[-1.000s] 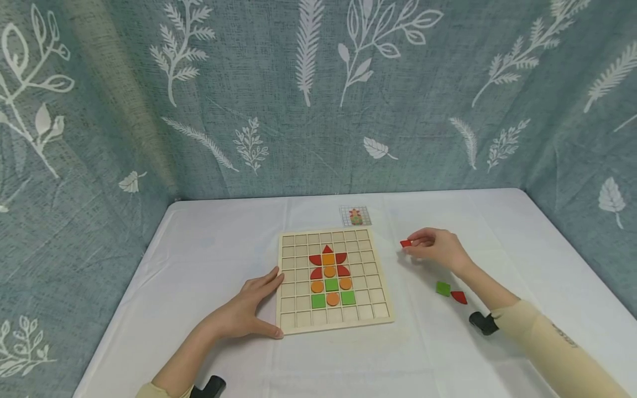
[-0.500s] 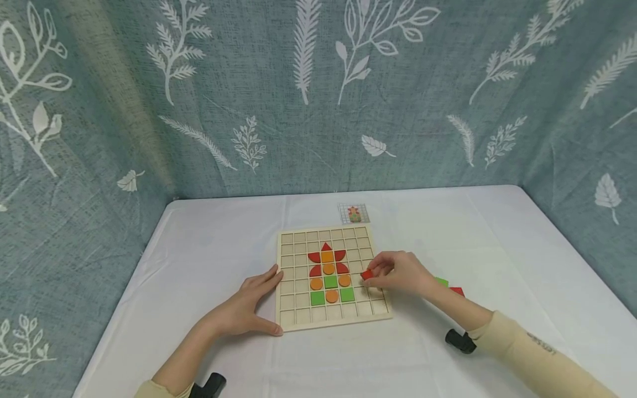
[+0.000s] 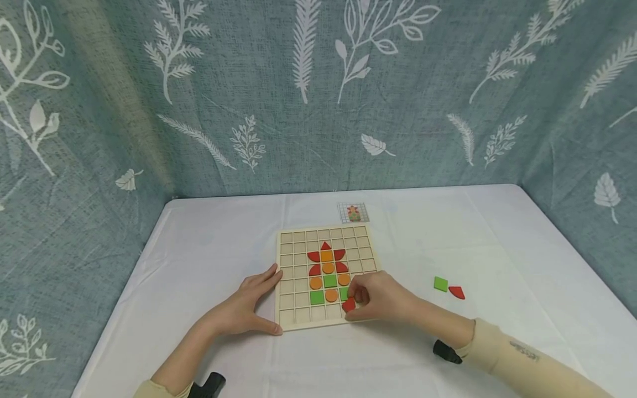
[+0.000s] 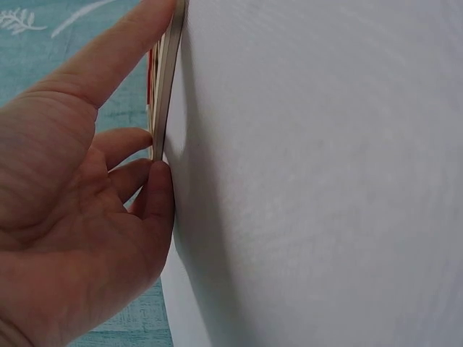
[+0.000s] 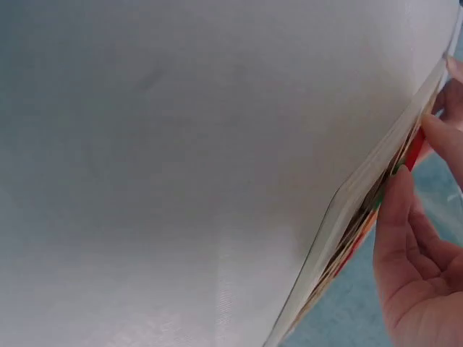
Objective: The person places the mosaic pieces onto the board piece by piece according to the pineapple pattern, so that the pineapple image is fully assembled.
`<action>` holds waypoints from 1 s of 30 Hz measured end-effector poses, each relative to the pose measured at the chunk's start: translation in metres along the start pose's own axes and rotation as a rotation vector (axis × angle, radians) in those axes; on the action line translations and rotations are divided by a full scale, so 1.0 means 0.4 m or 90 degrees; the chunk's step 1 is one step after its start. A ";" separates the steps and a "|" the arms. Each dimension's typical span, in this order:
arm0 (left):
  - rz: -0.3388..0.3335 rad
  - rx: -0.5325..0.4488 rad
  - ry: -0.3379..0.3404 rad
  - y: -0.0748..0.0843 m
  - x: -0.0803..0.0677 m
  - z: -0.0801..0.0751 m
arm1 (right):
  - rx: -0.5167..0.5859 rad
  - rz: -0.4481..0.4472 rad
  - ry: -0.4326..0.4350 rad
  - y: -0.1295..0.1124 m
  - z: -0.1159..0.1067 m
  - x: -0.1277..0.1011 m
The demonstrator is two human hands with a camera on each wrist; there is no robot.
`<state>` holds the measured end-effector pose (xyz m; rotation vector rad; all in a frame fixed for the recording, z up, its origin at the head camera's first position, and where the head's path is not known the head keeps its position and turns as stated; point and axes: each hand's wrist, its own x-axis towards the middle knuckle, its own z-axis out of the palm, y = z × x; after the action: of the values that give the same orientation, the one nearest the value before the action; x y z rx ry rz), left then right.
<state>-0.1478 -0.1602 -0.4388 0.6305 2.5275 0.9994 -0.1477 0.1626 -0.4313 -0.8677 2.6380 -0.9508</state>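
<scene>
A square wooden grid board (image 3: 293,318) lies on the table, a figure of red, orange and green pieces set in its cells. My left hand (image 3: 244,308) is spread at the board's left side, fingertips on the edge and thumb at the near corner. Over the lower right part of the board, my right hand (image 3: 383,298) pinches a red piece (image 3: 349,304) between thumb and fingers. This piece sits just below a green square (image 3: 344,293) that the fingers partly cover. In the right wrist view, the red piece (image 5: 414,150) shows between the fingertips, close over the board.
A loose green square (image 3: 440,283) and a red quarter-round piece (image 3: 457,292) lie on the white tablecloth (image 3: 224,237) to the right. Behind the board is a small pattern card (image 3: 354,212) with a similar figure. A patterned curtain (image 3: 278,138) hangs around the table.
My right hand has carried the red piece from the right of the board leftward and nearer, over the board's lower right. The left hand has stayed at the board's edge.
</scene>
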 end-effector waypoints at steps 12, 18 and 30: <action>0.004 -0.002 -0.002 -0.003 0.000 -0.003 | -0.004 -0.022 -0.001 -0.006 0.010 0.002; 0.004 0.000 -0.005 -0.003 0.000 -0.005 | 0.044 -0.011 -0.013 -0.007 0.007 0.000; 0.005 -0.003 -0.006 -0.002 -0.001 -0.006 | 0.049 -0.003 0.011 0.009 -0.022 -0.013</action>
<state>-0.1489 -0.1622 -0.4375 0.6421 2.5156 1.0027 -0.1485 0.1722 -0.4268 -0.8511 2.5968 -1.0578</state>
